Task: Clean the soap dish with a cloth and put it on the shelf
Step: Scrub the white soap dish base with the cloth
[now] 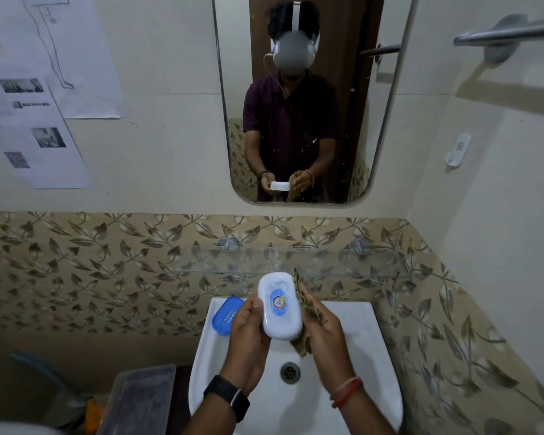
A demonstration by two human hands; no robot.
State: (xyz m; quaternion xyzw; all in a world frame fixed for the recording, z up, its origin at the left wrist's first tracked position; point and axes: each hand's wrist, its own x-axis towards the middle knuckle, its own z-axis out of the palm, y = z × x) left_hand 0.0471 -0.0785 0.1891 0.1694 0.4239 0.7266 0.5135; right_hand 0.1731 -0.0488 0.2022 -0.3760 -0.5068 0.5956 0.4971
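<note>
A white soap dish (280, 306) with a round blue logo on its lid is held above the sink, my left hand (247, 334) gripping its left side with the thumb on the lid. My right hand (322, 328) presses a patterned brown cloth (302, 340) against the dish's right edge; part of the cloth hangs below the dish. A glass shelf (343, 262) runs along the tiled wall just beyond the dish.
A blue soap tray (225, 313) lies on the back left corner of the white sink (368, 356), whose drain (290, 372) is below my hands. A clear plastic box (139, 394) stands at the left. A mirror (299, 98) and towel bar (509, 32) hang above.
</note>
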